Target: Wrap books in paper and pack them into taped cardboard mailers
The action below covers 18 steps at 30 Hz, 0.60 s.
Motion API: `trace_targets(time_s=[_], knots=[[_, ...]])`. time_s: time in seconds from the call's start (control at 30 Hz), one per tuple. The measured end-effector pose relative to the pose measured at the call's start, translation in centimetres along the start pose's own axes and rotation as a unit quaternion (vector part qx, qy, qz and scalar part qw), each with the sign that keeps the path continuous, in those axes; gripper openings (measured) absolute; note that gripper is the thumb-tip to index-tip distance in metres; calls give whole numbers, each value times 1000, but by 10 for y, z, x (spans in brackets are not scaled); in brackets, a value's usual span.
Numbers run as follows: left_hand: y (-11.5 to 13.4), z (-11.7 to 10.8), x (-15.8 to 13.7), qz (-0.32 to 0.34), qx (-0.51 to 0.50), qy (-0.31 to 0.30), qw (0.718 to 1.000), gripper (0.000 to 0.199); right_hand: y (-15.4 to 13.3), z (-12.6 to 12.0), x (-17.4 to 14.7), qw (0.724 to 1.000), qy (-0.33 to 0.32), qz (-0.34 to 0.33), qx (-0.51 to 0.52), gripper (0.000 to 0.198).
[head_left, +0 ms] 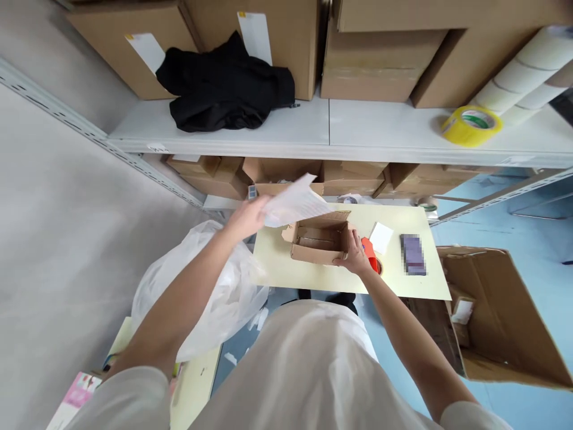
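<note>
My left hand (247, 218) is closed on one end of a translucent white plastic sheet (298, 203), which looks like packing wrap and is slightly blurred. The sheet hangs above the left part of a small open cardboard box (316, 255) on the pale yellow table (277, 272). At the box's right end, my right hand (356, 254) grips the wall, with the thumb low on the near side. The box appears empty inside, though the sheet covers part of the view. Just right of that hand are an orange-red tape dispenser (369, 253) and a white card (381, 237).
A blurred-out dark phone-like object (412, 254) lies at the table's right. A large open carton (505, 322) stands on the right, a big white plastic bag (201, 298) on the left. The shelf (308, 128) above holds cartons, black clothing (228, 86) and yellow tape (471, 126).
</note>
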State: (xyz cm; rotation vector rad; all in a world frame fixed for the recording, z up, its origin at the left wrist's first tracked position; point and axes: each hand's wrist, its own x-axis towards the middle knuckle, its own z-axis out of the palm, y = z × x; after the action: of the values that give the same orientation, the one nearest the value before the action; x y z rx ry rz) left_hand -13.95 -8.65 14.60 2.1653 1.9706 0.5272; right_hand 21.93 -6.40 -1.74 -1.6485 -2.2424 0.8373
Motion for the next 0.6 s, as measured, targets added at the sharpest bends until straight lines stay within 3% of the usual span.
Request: trace_targets(time_s=[0.13, 0.23, 0.4, 0.6], knots=[[62, 42, 11, 116, 82, -85, 986, 46, -4, -1, -1, 1000, -1, 17, -6, 121], [83, 76, 7, 159, 108, -127, 973, 48, -8, -2, -1, 999, -6, 42, -12, 120], [83, 100, 7, 143, 110, -214, 960, 46, -12, -4, -1, 997, -14, 71, -20, 120], [78, 119, 50, 56, 84, -321, 942, 36, -19, -10, -1, 995, -34, 89, -24, 119]])
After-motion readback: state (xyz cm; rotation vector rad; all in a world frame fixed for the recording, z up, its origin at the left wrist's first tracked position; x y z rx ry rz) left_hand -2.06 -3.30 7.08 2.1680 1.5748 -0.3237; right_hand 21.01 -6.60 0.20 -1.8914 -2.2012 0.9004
